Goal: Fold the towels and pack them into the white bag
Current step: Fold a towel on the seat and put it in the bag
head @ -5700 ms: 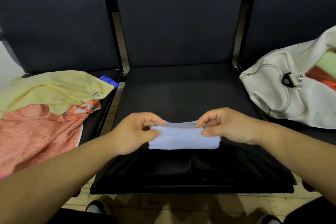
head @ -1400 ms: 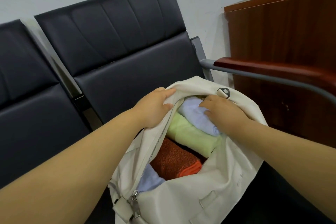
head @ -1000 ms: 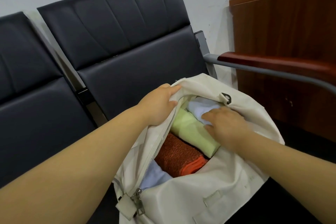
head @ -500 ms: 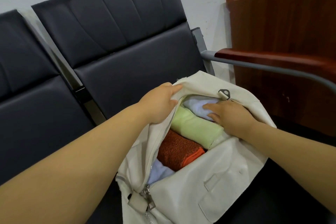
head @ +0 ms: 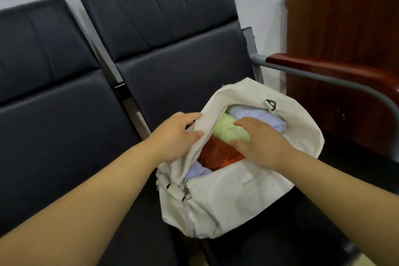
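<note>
Fingers [head: 192, 135] of my left hand [head: 172, 138] pinched the white bag [head: 226, 196] open on the seat [head: 313, 222]. My right hand [head: 261, 142] lay spread, gripping nothing, over the folded towels [head: 226, 131] inside, pressing them down for room.

left hand [head: 176, 136] grips the white bag [head: 226, 196] rim; right hand [head: 262, 142] hovers over folded towels [head: 228, 131] inside.

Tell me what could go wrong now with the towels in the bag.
1. Only the left hand grips the bag edge; if it lets go, the flap may drop over the opening.
2. The right hand lies over the green towel; pulling out could drag its fold loose.
3. The lower blue towel sits by the zipper and may catch when it is closed.
</note>
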Demonstrator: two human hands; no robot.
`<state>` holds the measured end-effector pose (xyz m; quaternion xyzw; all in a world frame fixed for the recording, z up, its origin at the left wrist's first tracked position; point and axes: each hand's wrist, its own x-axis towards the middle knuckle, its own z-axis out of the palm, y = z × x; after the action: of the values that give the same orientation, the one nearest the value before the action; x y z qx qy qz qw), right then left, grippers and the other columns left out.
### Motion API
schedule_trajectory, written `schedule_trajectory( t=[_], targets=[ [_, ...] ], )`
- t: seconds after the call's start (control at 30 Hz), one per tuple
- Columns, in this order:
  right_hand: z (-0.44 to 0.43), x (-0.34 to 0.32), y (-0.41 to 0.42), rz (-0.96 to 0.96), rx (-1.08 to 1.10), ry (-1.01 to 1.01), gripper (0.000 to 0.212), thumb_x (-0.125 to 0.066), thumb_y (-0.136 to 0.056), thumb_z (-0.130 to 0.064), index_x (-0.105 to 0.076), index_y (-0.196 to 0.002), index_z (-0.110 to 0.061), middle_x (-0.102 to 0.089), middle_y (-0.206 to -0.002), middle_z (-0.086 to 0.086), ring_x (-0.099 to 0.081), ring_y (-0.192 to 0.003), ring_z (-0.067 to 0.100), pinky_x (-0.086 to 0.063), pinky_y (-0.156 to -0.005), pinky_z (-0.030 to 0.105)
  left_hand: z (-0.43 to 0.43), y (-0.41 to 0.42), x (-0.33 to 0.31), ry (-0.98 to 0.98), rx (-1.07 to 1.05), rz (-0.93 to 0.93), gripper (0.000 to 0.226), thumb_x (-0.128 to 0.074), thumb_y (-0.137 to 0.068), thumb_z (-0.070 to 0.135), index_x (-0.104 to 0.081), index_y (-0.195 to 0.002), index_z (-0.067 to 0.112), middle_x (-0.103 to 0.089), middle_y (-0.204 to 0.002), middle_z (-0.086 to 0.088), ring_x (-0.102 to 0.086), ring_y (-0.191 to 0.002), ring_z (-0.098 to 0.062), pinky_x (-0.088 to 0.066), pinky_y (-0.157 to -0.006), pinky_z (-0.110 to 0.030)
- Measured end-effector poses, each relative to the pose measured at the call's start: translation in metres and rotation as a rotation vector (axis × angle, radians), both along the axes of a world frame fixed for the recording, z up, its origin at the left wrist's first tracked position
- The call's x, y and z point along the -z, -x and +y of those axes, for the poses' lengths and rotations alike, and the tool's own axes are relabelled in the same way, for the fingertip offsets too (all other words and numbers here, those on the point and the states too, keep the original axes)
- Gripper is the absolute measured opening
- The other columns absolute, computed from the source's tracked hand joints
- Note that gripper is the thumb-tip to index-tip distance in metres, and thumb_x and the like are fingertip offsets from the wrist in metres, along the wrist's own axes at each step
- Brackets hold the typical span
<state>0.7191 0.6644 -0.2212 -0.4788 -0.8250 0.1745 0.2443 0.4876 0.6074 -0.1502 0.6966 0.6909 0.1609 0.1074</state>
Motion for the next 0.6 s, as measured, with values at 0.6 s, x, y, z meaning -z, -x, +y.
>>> schedule_trajectory(
  t=[0.6],
  targets=[
    [-0.29, -0.021, 0.288, -0.251, -0.607, -0.11, 0.064, -0.054, -0.095, -0.059, -0.039, -0.152, -0.031, -0.036, -0.16, -0.005, -0.035, -0.147, 0.019, -0.03, -0.121, 0.044, -0.463, 0.254, 0.051, 0.074, -0.617, 0.189, 0.068, -0.059, -0.091, 0.054, -0.042, -0.151, 0.029, -0.048, -0.138, 0.003, -0.05, -0.128, -0.02, -0.042, -0.108, -0.034]
  ],
)
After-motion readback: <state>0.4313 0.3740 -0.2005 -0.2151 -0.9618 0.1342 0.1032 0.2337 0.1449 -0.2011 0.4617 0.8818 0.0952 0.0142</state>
